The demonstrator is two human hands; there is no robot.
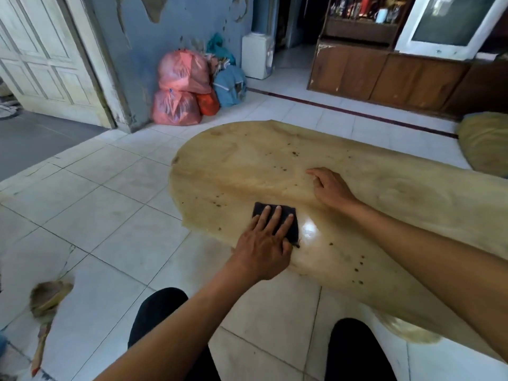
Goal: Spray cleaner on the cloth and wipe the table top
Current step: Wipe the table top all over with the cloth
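Note:
A low oval table top (247, 160) of pale yellowish stone-like surface with dark spots fills the middle and right of the head view. A small dark cloth (262, 210) lies flat near the table's near-left edge. My left hand (265, 240) presses flat on the cloth, fingers spread and pointing away from me. My right hand (330, 188) rests on the bare table top further in, fingers loosely curled, holding nothing. No spray bottle is in view.
White tiled floor (96, 202) surrounds the table. Pink and blue bags (181, 89) are piled by the blue wall. A wooden cabinet (384, 75) stands at the back right, a yellow cushion (486, 141) at the right edge, a broom (46, 301) at lower left.

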